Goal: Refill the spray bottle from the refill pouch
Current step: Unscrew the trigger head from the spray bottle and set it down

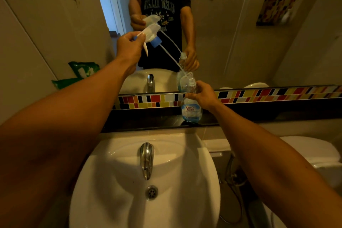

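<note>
A clear spray bottle (pixel 191 109) with a blue label stands on the dark ledge (pixel 159 119) behind the sink, its neck uncovered. My right hand (pixel 202 96) grips its upper part. Up and to the left, my left hand (pixel 129 45) holds the white trigger sprayer head (pixel 150 33) with its blue collar. The head's long dip tube (pixel 171 55) slants down to the right, its tip above the bottle's mouth. A green pouch (pixel 82 73) leans against the left wall.
A white basin (pixel 207 168) with a chrome tap (pixel 147 159) lies below my arms. The mirror (pixel 222 29) above the coloured tile strip (pixel 259 94) reflects me and the bottle. A toilet (pixel 311 150) and a hose (pixel 235 181) are at the right.
</note>
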{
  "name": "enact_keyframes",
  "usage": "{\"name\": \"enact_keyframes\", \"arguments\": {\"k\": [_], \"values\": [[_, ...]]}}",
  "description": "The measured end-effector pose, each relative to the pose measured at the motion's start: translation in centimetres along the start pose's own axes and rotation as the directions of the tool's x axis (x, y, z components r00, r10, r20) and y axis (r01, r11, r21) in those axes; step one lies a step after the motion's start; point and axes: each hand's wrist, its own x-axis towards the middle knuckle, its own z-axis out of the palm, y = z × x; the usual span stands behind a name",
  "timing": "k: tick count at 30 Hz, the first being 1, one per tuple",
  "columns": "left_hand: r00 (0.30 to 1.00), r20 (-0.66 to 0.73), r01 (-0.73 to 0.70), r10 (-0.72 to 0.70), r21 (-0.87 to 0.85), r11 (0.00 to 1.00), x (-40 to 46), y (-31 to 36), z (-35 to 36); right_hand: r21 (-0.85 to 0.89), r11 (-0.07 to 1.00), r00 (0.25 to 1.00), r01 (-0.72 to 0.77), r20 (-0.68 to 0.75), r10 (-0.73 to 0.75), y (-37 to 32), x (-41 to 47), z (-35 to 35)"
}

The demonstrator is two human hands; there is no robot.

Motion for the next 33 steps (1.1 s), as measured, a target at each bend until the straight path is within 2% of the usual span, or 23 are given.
{"name": "enact_keyframes", "arguments": {"k": [11,16,21,27,33], "values": [[0.990,-0.067,0.117,-0.128,-0.147,0.982,-0.8,-0.8,-2.8,-0.001,1.000,0.999,-0.012,-0.038,0.012,-0.7,-0.4,-0.4],[0.962,-0.105,0.235,-0.254,-0.165,0.958,-1.1,-2.7,-4.3,0.028,1.000,0.998,-0.009,-0.067,0.010,-1.0,-0.5,-0.4],[0.905,-0.123,0.366,-0.408,-0.265,0.892,-2.1,-4.8,-4.7,0.088,0.996,0.995,0.015,-0.098,-0.007,-1.3,-0.8,-0.3],[0.811,-0.152,0.515,-0.565,-0.273,0.813,-4.3,-7.3,-4.6,0.120,0.993,0.995,0.023,-0.104,-0.010,-1.2,-0.7,-0.2],[0.734,-0.137,0.557,-0.666,-0.439,0.704,-6.3,-11.4,-4.3,0.114,0.993,0.997,0.023,-0.082,-0.013,-0.8,-0.4,0.2]]}}
